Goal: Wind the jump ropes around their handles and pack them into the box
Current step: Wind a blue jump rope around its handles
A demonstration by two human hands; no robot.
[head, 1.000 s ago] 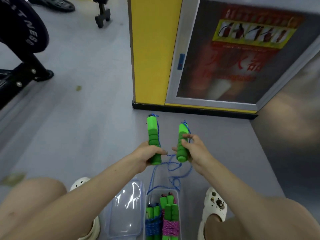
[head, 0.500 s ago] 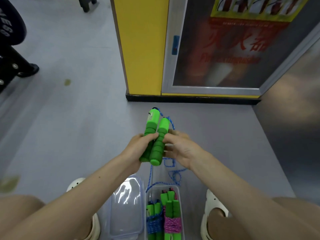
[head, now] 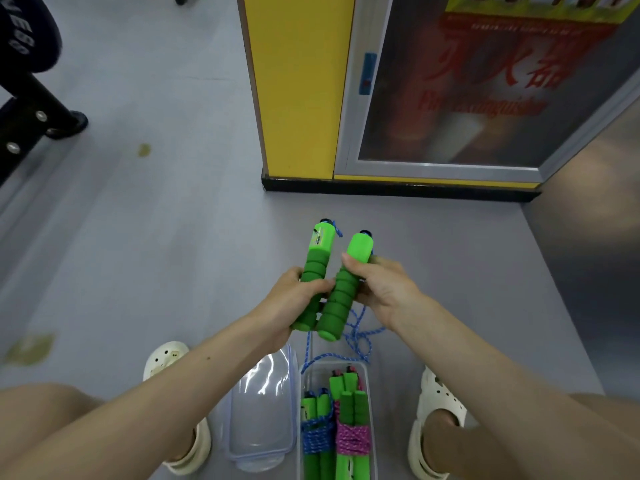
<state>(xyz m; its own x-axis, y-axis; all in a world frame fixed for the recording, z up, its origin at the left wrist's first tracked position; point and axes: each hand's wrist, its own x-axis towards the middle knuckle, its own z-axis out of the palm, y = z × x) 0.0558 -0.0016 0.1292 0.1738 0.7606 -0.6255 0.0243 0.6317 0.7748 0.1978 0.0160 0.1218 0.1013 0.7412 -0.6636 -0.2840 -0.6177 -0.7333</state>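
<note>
Two green foam handles of one jump rope are held side by side above the floor. My left hand (head: 294,299) grips the left handle (head: 313,268). My right hand (head: 381,289) grips the right handle (head: 341,299). Their loose blue rope (head: 358,336) hangs in loops below my hands, down to the clear plastic box (head: 365,370) between my feet. Inside the box lie a bundle wound in blue rope (head: 317,434) and a bundle wound in pink rope (head: 351,434), both with green handles.
The box's clear lid (head: 261,410) lies on the grey floor left of the box. My white clogs (head: 173,358) (head: 436,410) flank them. A yellow pillar (head: 301,84) and a glazed cabinet (head: 485,98) stand ahead. Black gym equipment (head: 24,98) is at far left.
One second ago the two handles were held apart, one in each hand. They came together side by side, and the view tilted down a little.
</note>
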